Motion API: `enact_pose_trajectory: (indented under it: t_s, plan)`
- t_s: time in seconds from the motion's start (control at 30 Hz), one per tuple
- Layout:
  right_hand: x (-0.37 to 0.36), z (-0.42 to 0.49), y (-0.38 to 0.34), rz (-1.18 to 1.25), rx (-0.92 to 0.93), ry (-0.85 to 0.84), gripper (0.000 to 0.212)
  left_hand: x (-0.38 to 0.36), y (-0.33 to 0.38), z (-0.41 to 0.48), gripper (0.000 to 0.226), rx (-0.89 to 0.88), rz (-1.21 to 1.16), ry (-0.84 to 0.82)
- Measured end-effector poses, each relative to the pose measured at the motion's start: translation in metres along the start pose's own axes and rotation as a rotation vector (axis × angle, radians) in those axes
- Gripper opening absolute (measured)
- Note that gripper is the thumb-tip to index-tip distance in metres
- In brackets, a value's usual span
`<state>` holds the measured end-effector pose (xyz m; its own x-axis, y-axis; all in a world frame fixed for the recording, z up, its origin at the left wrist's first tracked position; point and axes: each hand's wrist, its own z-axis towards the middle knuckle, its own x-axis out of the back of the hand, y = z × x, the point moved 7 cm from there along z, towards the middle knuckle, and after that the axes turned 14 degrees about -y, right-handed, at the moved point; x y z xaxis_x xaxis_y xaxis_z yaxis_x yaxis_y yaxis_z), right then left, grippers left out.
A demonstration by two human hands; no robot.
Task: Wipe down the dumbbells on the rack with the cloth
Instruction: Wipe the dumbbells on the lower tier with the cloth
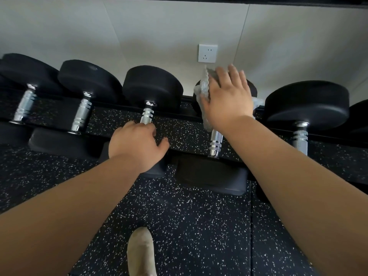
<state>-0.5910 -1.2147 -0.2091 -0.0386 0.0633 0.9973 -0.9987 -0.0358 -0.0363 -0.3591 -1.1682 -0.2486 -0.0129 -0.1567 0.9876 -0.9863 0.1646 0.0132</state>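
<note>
Right hand: my right hand (227, 98) lies flat in the upper right of centre, fingers straight and spread, palm pressing the cloth down. It is not curled round anything.
Cloth: the grey cloth (205, 90) is bunched under my right palm. It sticks out past the hand's left edge, and a bit shows at its right edge. It covers the far head of the dumbbell being wiped and hangs onto the top of its handle.
Dumbbell being wiped: this dumbbell (216, 141) is fourth from the left on the rack. Its chrome handle runs down to a black near head just right of centre.
Left hand: my left hand (135, 146) sits at mid-frame on the near end of the neighbouring dumbbell (153, 84). The knuckles are bent over the bottom of its handle and the thumb is stretched to the right. I cannot tell whether the fingers actually grip it.
Rack: the black rack (185, 114) crosses the frame from left to right.
Other dumbbells: two dumbbells (87, 84) stand at the upper left and one more (306, 104) at the right.
Wall: a white socket (207, 53) is just above my right fingertips.
Floor: speckled black matting (199, 226) fills the lower frame, with my tan shoe (141, 253) at the bottom centre.
</note>
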Motion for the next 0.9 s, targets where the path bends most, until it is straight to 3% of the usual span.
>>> enact_pose_trajectory:
  t_s: [0.13, 0.27, 0.33, 0.4, 0.47, 0.53, 0.63, 0.77, 0.83, 0.9]
  plan:
    - [-0.006, -0.016, 0.035, 0.214, -0.133, 0.084, 0.072, 0.001, 0.002, -0.002, 0.047, 0.011, 0.021, 0.011]
    - [-0.025, -0.037, 0.065, 0.752, -0.364, 0.167, 0.071, 0.003, 0.004, -0.003, 0.043, 0.025, -0.012, -0.018]
    - [-0.019, -0.033, 0.054, 0.668, -0.356, 0.122, 0.066, 0.004, 0.004, -0.003, 0.043, 0.008, -0.016, -0.018]
    - [-0.011, -0.024, 0.03, 0.371, -0.242, 0.026, 0.067, 0.003, 0.003, -0.003, 0.041, 0.0, -0.034, -0.026]
    - [-0.009, -0.019, 0.02, 0.24, -0.134, 0.02, 0.067, 0.003, 0.003, -0.004, 0.04, -0.003, -0.047, -0.024]
    - [-0.016, -0.021, 0.035, 0.328, -0.173, 0.03, 0.072, 0.004, 0.003, -0.004, 0.04, -0.01, -0.048, -0.007]
    - [-0.032, -0.032, 0.061, 0.685, -0.361, 0.008, 0.093, 0.004, 0.002, -0.003, 0.041, -0.002, -0.057, -0.005]
    - [-0.041, -0.04, 0.081, 0.966, -0.618, -0.126, 0.066, 0.003, 0.002, -0.002, 0.043, 0.003, -0.031, -0.016]
    - [-0.04, -0.046, 0.089, 0.973, -0.7, -0.189, 0.069, 0.002, 0.0, -0.002, 0.043, 0.008, -0.039, -0.021]
    - [-0.03, -0.046, 0.079, 0.9, -0.662, -0.131, 0.068, 0.001, -0.001, -0.002, 0.042, 0.011, -0.04, -0.02]
